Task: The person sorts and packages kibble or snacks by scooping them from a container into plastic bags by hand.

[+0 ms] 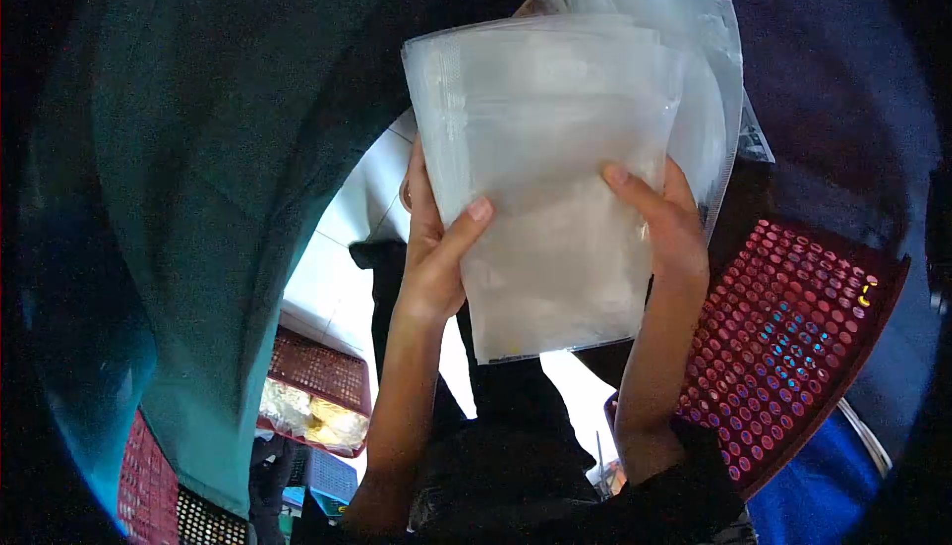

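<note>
A stack of translucent plastic bags (560, 238) is held up in the middle of the view, between both hands. My left hand (441, 257) grips its left edge, thumb on the front face and fingers behind. On the right edge, my right hand (664, 218) holds it the same way, the thumb pressed on the front. The fingers behind the stack are mostly hidden. Beyond it, at the upper right, lies another pile of clear bags (709, 79), partly covered by the held stack.
A red perforated basket (783, 347) stands at the right. Green cloth (208, 198) hangs at the left. Low on the left are a basket with pale contents (315, 386) and another red basket (147, 476). White floor tiles (332, 267) show between.
</note>
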### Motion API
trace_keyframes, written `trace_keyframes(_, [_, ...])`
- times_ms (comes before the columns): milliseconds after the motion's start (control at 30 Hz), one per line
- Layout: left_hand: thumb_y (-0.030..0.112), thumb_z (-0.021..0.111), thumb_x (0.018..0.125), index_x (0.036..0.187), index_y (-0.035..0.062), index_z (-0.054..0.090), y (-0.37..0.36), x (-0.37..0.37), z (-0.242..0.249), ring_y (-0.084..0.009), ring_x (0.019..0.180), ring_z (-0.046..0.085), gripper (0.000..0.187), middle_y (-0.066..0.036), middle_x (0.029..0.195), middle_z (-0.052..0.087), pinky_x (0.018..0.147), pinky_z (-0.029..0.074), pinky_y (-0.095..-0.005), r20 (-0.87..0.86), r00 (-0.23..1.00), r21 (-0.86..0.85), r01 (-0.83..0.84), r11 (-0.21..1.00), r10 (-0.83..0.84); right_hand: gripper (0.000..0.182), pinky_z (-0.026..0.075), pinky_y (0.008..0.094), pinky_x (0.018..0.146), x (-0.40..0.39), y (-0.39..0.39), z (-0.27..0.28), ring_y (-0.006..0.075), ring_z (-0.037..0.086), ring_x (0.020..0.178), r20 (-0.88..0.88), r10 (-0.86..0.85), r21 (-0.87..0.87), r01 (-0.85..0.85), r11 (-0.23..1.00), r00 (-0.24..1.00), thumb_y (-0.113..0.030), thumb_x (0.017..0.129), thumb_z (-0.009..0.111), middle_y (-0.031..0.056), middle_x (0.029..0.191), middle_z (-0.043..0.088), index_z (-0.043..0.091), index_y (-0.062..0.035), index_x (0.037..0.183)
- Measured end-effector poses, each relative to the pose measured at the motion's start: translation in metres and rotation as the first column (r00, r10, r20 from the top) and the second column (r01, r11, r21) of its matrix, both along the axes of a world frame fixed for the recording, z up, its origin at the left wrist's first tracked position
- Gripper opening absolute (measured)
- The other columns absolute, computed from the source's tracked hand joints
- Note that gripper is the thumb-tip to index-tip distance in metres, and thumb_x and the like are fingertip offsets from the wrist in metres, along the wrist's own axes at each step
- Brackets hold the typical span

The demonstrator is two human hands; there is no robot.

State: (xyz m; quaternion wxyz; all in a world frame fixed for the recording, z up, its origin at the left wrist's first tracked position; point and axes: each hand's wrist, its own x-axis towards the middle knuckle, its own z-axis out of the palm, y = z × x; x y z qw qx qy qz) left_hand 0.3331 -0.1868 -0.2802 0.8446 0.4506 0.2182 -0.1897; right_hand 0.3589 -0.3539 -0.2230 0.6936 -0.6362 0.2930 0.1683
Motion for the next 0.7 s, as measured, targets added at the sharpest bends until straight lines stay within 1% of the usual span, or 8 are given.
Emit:
trace_keyframes(67, [0.027,0.054,0.074,0.130,0.0112,0.015,0.007,-0.002,0.001,-0.0301,0.116,0.030,0.070,-0.016,0.125,0.027,0.092,0.032,-0.0415,0.042,0.999,-0.058,0.018,0.998,-0.015,0.041,0.041,0.0285,0.077,-0.002,0.000,-0.003,0.0177,0.052,0.087,-0.008,-0.028,-0.002,0.028,1.000,1.000,-0.016,0.073,0.061,0.0104,0.097,0.054,0.046,0.0017,0.107])
trace_keyframes(100, [0.027,0.051,0.077,0.128,0.0097,0.017,0.013,-0.003,0.001,-0.0291,0.114,0.033,0.064,-0.016,0.124,0.031,0.092,0.033,-0.0416,-0.077,0.997,-0.287,-0.041,0.957,0.020,0.040,0.042,0.0284,0.076,-0.003,0.001,-0.004,0.0176,0.053,0.086,-0.020,-0.049,-0.012,0.049,0.999,0.999,-0.016,0.073,0.061,0.0104,0.096,0.054,0.047,0.0017,0.106])
trace_keyframes(133, [0.026,0.049,0.079,0.127,0.0083,0.020,0.019,-0.004,0.000,-0.0281,0.112,0.036,0.059,-0.016,0.122,0.034,0.091,0.034,-0.0418,-0.203,0.979,-0.490,-0.125,0.863,0.026,0.040,0.042,0.0284,0.076,-0.002,0.002,-0.002,0.0176,0.053,0.086,-0.019,-0.058,-0.005,0.058,0.998,0.998,-0.016,0.073,0.061,0.0104,0.096,0.054,0.047,0.0017,0.106])
trace_keyframes(167, [0.026,0.043,0.084,0.125,0.0042,0.024,0.022,-0.007,-0.010,-0.0265,0.108,0.042,0.050,-0.018,0.118,0.040,0.089,0.037,-0.0415,-0.103,0.989,-0.752,-0.146,0.642,0.104,0.040,0.042,0.0281,0.074,-0.001,0.006,0.000,0.0173,0.053,0.085,-0.032,-0.033,0.016,0.034,0.999,0.999,-0.017,0.073,0.062,0.0101,0.095,0.055,0.047,0.0018,0.105])
trace_keyframes(267, [0.028,0.040,0.085,0.123,0.0013,0.026,0.029,-0.008,-0.007,-0.0271,0.105,0.045,0.049,-0.018,0.117,0.041,0.085,0.042,-0.0397,-0.130,0.988,-0.801,-0.152,0.580,0.079,0.038,0.043,0.0269,0.072,0.001,0.013,0.007,0.0159,0.054,0.082,-0.052,-0.003,0.041,0.005,0.999,0.999,-0.018,0.073,0.062,0.0095,0.092,0.056,0.049,0.0016,0.103])
trace_keyframes(467, [0.031,0.046,0.083,0.121,-0.0034,0.029,0.046,-0.011,0.006,-0.0265,0.103,0.048,0.054,-0.019,0.114,0.045,0.083,0.044,-0.0365,-0.086,0.992,-0.614,-0.126,0.779,0.092,0.028,0.043,0.0229,0.067,-0.006,0.025,0.005,0.0113,0.054,0.078,0.008,-0.062,-0.033,0.062,0.998,0.998,-0.017,0.076,0.059,0.0070,0.088,0.057,0.052,0.0015,0.096])
trace_keyframes(567, [0.021,0.064,0.067,0.119,-0.0060,0.031,0.046,-0.016,0.014,-0.0246,0.102,0.046,0.067,-0.017,0.111,0.047,0.088,0.036,-0.0337,-0.199,0.978,-0.166,-0.093,0.982,0.059,0.023,0.042,0.0212,0.068,-0.009,0.027,0.001,0.0092,0.053,0.078,0.184,-0.144,-0.102,0.165,0.981,0.972,-0.014,0.079,0.056,0.0048,0.086,0.057,0.053,0.0022,0.094])
trace_keyframes(700, [0.017,0.061,0.070,0.118,-0.0074,0.031,0.046,-0.017,0.016,-0.0264,0.100,0.048,0.063,-0.018,0.109,0.047,0.087,0.038,-0.0348,-0.203,0.976,-0.184,-0.116,0.976,0.078,0.022,0.039,0.0191,0.069,-0.013,0.024,0.005,0.0073,0.051,0.078,0.326,-0.181,-0.113,0.228,0.967,0.928,-0.014,0.080,0.054,0.0029,0.082,0.056,0.054,0.0026,0.094])
